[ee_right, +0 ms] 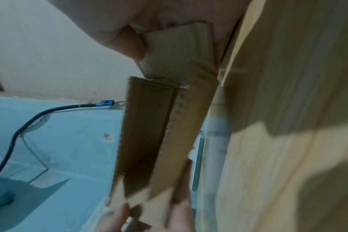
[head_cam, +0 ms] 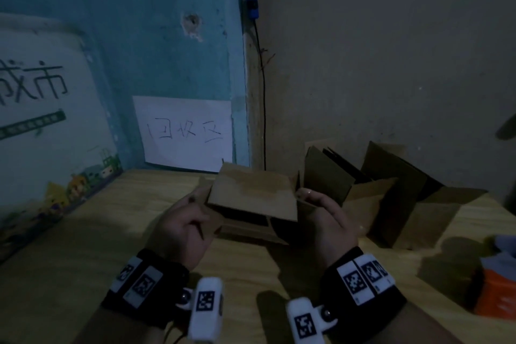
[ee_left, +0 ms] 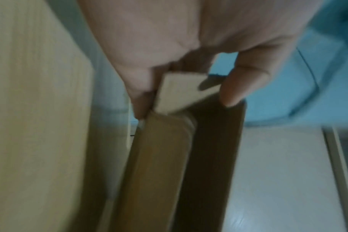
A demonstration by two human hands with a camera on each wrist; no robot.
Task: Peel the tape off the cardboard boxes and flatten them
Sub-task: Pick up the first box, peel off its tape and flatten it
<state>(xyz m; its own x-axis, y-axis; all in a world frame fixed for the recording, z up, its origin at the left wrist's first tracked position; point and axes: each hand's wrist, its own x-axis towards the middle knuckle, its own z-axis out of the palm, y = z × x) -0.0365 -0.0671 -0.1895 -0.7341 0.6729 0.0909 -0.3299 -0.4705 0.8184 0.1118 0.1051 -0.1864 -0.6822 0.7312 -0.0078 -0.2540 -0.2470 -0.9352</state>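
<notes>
A small brown cardboard box (head_cam: 252, 195) with loose flaps is held just above the wooden table (head_cam: 83, 260), between both hands. My left hand (head_cam: 190, 215) grips its left end, thumb and fingers (ee_left: 236, 87) pinching a side flap (ee_left: 181, 91). My right hand (head_cam: 318, 212) grips the right end, thumb (ee_right: 129, 42) pressed on a flap (ee_right: 179, 47). In the wrist views the box (ee_right: 149, 133) looks partly collapsed, its walls close together. No tape is visible on it.
Two more open cardboard boxes (head_cam: 405, 195) stand at the back right by the grey wall. An orange object (head_cam: 497, 288) sits at the right edge. A white paper sign (head_cam: 187, 134) and a poster (head_cam: 42, 120) hang on the blue wall. A black cable (head_cam: 261, 64) runs down the corner.
</notes>
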